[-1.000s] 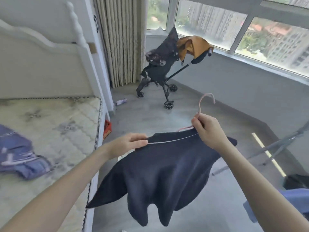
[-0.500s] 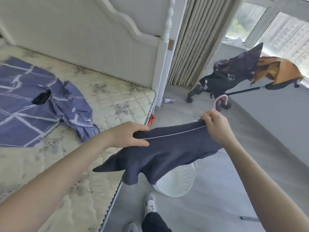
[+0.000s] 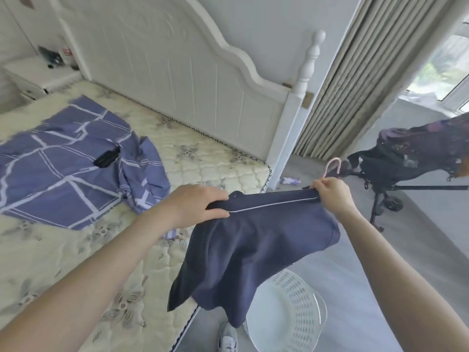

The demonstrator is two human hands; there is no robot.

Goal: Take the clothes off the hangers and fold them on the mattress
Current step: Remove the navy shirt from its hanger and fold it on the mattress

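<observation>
Head view: one white laundry basket (image 3: 291, 313) stands on the floor beside the bed, and only its perforated wall and smooth bottom show. The lower edge of the navy garment (image 3: 253, 242) hangs in front of its near rim.

I hold that garment in the air, spread between both hands, over the corner of the mattress (image 3: 215, 163) and the floor. My left hand (image 3: 195, 204) grips one end of the piped top edge, fingers curled over it and thumb under. My right hand (image 3: 332, 194) pinches the other end, with the hook of the pink hanger (image 3: 334, 163) rising just above it.

Since half a second ago my view has swung further over the bed. More mattress shows, the stroller (image 3: 406, 156) has slid to the right edge, and both grips are unchanged.

By count:
- two hands
- one navy garment
- one hanger
- one basket
- one blue checked cloth (image 3: 63, 168), lying on the mattress
- one small black item (image 3: 106, 157), lying on that cloth
- one shoe (image 3: 227, 339)
</observation>
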